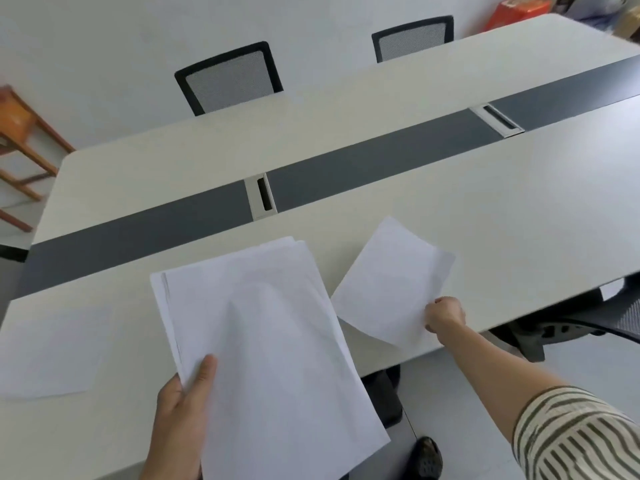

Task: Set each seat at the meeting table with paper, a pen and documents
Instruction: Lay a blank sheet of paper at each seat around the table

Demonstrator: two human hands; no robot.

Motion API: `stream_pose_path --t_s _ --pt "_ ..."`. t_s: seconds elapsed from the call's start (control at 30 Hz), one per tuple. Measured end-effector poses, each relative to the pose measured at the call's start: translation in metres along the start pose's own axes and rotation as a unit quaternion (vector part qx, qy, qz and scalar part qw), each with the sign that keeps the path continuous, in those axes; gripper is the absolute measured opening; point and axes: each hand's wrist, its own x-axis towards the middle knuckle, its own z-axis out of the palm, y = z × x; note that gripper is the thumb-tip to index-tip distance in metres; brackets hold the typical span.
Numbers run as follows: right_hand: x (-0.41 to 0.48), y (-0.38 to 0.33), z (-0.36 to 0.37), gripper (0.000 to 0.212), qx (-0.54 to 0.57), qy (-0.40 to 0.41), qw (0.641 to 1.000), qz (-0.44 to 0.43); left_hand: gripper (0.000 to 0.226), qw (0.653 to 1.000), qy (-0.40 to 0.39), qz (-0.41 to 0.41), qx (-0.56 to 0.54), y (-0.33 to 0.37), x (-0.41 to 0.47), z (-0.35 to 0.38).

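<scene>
The left hand (180, 417) is cut off at the wrist by the bottom edge, and its fingers lie hidden under the paper stack (263, 341), only the thumb showing on top. The stack's near corner also runs out of the bottom edge. The right hand (445, 315) pinches a single sheet (388, 285), its fingertips hidden behind the paper. The near-right chair (588, 320) sits mostly under the table (519, 188). Objects at far right (519, 10) are blurred and cropped.
</scene>
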Motion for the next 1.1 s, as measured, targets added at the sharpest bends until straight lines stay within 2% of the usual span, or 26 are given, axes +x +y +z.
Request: stream_pose_path --t_s 0.07,0.27,0.4,0.5,0.6,0.73,0.9,1.1 --pt "-0.002 0.0 0.009 0.029 0.008 -0.017 1.0 0.024 0.027 1.0 -0.005 -0.002 0.006 0.0 0.005 -0.002" --pt "-0.014 0.001 0.014 0.006 0.025 -0.02 0.999 0.035 0.024 0.999 -0.049 0.003 0.015 0.005 0.026 -0.007" --pt "-0.025 0.016 -0.003 0.033 0.007 -0.005 1.0 -0.002 0.019 0.994 -0.105 0.012 0.03 0.01 0.039 -0.002" --pt "-0.044 0.037 -0.023 0.024 0.049 0.021 0.998 -0.042 0.021 0.987 -0.156 0.015 0.045 0.011 0.046 0.011" --pt "-0.069 0.062 -0.051 0.013 0.092 0.052 0.992 -0.069 0.023 0.973 -0.221 0.011 0.067 0.011 0.043 0.036" --pt "-0.092 0.095 -0.076 0.01 0.162 0.032 0.986 -0.034 0.019 0.947 -0.306 0.017 0.091 0.014 0.023 0.08" --pt "-0.116 0.126 -0.103 0.009 0.221 0.045 0.974 -0.03 0.021 0.922 -0.37 0.014 0.112 0.011 -0.017 0.131" --pt "-0.146 0.201 -0.177 0.008 0.248 0.078 0.964 -0.056 0.014 0.888 -0.43 0.039 0.157 -0.016 -0.097 0.21"
